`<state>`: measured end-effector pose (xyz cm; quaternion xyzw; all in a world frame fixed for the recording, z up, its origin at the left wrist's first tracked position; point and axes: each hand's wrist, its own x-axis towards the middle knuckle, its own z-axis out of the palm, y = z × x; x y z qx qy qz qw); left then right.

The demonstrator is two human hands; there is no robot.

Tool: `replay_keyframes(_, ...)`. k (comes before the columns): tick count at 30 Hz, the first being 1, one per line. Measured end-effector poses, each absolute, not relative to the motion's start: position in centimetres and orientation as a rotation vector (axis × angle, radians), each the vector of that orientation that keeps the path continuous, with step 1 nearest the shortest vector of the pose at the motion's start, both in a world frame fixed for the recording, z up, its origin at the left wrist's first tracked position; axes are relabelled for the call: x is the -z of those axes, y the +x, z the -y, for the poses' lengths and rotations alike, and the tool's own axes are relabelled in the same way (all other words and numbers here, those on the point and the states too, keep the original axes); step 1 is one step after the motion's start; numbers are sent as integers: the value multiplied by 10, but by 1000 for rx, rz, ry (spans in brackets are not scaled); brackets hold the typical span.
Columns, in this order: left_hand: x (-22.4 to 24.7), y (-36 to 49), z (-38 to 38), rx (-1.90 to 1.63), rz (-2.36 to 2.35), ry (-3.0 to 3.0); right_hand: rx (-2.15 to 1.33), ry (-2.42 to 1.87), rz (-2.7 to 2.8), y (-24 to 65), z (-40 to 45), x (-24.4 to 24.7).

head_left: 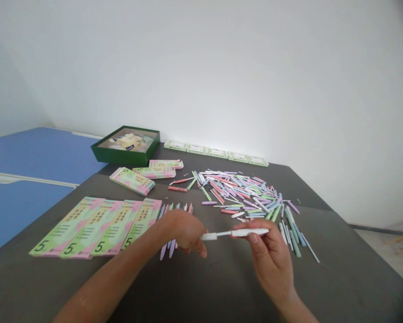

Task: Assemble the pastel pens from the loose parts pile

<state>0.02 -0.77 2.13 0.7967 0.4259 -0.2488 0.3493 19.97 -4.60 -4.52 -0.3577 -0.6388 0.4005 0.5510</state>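
Observation:
My right hand (pixel 270 253) pinches a white pen barrel (pixel 250 232) between thumb and fingers, above the table's front part. A thin white rod joins the barrel's left end to a white pen cap (pixel 209 236). My left hand (pixel 188 231) is closed around that cap end, its palm turned down. Just behind and below the left hand, assembled pens (pixel 163 251) in purple, blue and pink lie in a row. Behind the right hand spreads a large loose pile of pastel pen parts (pixel 238 190).
Four flat pink-and-green cartons (pixel 76 229) overlap at the left. Several more cartons (pixel 132 180) lie behind them. A green box (pixel 125 154) holding plastic packets stands at the back left. Small boxes (pixel 218 153) line the wall edge of the dark table (pixel 201 296).

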Motion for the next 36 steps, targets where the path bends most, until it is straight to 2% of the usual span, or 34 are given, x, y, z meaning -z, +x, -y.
replay_keyframes(18, -19, 0, 7, 660, -1088, 2086, -1122, -710, 1416, 195, 50, 46)
replay_keyframes(29, -21, 1, 9, 668, -1116, 2118, -976, -700, 1477, 195, 54, 47)
replay_keyframes(36, -21, 1, 10, 647, -1097, 2120, -1084, -614, 1467, 198, 54, 51)
